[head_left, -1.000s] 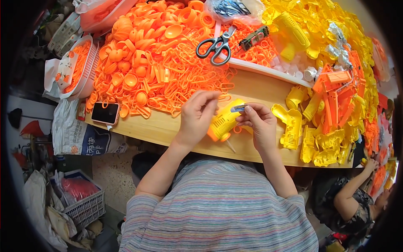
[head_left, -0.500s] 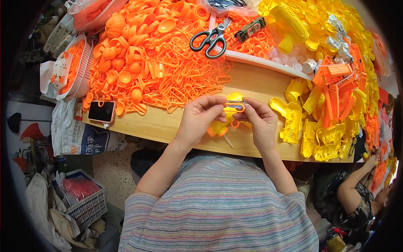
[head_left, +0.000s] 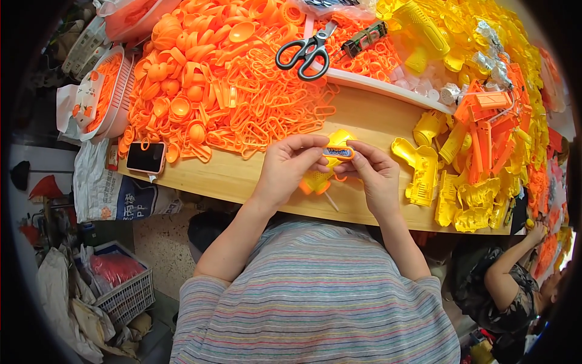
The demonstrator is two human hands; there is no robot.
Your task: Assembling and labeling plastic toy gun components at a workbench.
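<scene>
1. The fingertips of the left hand (head_left: 286,167) and the right hand (head_left: 377,176) meet over a small orange oval label piece (head_left: 338,152). Thumb and forefinger of each hand are closed on its two ends, the other fingers loosely curled.
2. The label piece sits against the top of a yellow toy gun body (head_left: 324,176), which is held between the palms just above the near edge of the wooden table (head_left: 242,179). Whether the body rests on the table or hangs free cannot be told.
3. The body looks like thin moulded plastic: probably light, stiff and smooth, so it could slip under a loose pinch. A hold across its broad flat sides seems safest. The label piece is small and likely bends, so its ends are the place to grip.
4. A thin pale stick (head_left: 330,201) pokes out below the hands.
5. To the right lie more yellow gun shells (head_left: 419,170) and orange parts (head_left: 485,130).
6. Behind the hands spreads a heap of orange rings and cups (head_left: 230,91), with black-handled scissors (head_left: 306,53) on top.
7. A phone (head_left: 145,157) lies at the table's left edge.
</scene>
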